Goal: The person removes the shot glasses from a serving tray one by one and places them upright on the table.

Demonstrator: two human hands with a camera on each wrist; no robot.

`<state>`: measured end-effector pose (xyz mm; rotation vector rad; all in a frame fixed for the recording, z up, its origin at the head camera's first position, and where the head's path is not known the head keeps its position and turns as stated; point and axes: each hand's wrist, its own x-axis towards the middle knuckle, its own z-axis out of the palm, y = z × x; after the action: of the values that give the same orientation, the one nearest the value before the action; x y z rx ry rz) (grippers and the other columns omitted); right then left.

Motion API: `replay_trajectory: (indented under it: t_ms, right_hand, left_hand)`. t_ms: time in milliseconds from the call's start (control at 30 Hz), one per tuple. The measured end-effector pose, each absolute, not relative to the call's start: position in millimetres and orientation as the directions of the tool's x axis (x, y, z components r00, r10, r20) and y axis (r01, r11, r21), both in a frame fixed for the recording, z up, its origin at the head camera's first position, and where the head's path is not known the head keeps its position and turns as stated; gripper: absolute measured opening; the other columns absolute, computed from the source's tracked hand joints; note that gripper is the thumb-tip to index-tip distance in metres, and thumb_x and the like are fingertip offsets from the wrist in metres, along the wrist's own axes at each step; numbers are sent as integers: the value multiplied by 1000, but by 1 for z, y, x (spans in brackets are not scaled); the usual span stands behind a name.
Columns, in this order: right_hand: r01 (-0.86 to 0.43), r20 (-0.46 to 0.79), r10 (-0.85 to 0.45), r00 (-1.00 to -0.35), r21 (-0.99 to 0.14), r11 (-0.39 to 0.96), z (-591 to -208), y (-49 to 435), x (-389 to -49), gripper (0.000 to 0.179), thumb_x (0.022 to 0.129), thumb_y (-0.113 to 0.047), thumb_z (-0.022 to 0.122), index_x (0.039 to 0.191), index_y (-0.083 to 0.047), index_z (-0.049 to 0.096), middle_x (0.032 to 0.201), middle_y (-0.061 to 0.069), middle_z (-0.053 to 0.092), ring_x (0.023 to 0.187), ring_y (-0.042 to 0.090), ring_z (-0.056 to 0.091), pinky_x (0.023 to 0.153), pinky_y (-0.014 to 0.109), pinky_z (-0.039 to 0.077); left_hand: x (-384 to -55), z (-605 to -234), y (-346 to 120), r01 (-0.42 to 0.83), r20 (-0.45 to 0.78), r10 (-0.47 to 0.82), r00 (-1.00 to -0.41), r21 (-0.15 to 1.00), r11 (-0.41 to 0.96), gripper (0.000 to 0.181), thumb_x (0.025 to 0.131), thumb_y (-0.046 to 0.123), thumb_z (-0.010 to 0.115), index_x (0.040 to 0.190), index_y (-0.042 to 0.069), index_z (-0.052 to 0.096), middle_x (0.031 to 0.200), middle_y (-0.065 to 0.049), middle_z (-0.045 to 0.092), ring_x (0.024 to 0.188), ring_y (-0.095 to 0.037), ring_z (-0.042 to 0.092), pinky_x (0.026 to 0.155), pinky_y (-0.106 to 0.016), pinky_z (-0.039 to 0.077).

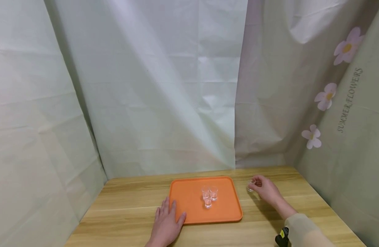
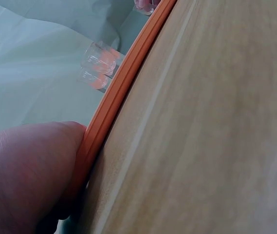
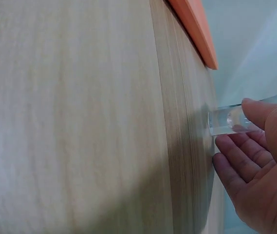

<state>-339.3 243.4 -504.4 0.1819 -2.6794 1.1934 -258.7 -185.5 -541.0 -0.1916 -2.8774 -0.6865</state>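
Note:
An orange tray (image 1: 189, 212) lies on the wooden table, bearing three small clear shot glasses (image 1: 208, 203) grouped right of its middle. At the tray's front left corner rests my left hand (image 1: 166, 224), fingers spread and extended, the thumb over the rim. In the left wrist view that thumb touches the tray's edge (image 2: 116, 92). To the right of the tray, my right hand (image 1: 266, 190) pinches another clear shot glass (image 3: 221, 121) by its upper part, between thumb and fingers. This glass is upright at the table surface; whether its base touches the wood I cannot tell.
Pale fabric curtains (image 1: 164, 103) enclose the table's back and sides, with printed flowers on the right. Bare wooden tabletop (image 1: 124, 209) extends left of the tray. A black and yellow device (image 1: 282, 236) sits by the right sleeve.

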Motion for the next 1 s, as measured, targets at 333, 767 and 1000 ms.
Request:
replay_trajectory:
  t_ms: [333, 767, 1000]
  right_hand:
    - [-190, 222, -42, -974, -706, 682, -492, 241, -336, 71, 108, -35, 76, 158, 7, 49, 153, 32, 59, 138, 56, 57, 111, 68, 50]
    - [-306, 337, -88, -937, -677, 669, -477, 207, -320, 62, 106, -23, 77, 158, 4, 53, 156, 27, 58, 139, 51, 59, 115, 67, 47]
    - [-323, 287, -168, -943, -674, 665, -477, 184, -315, 65, 106, -30, 78, 160, -4, 55, 160, 20, 58, 144, 47, 56, 117, 66, 47]
  left_hand:
    - [-259, -534, -186, 153, 218, 57, -974, 456, 877, 77, 108, 50, 68, 157, -8, 54, 170, -35, 36, 159, -54, 31, 129, -73, 19]
    - [-263, -537, -193, 145, 318, -16, -948, 474, 869, 65, 111, 30, 68, 157, -13, 49, 162, -36, 46, 155, -55, 38, 127, -73, 26]
    - [-262, -536, -196, 139, 318, -18, -948, 462, 876, 58, 111, 20, 65, 154, -16, 50, 161, -38, 47, 154, -57, 39, 126, -74, 26]
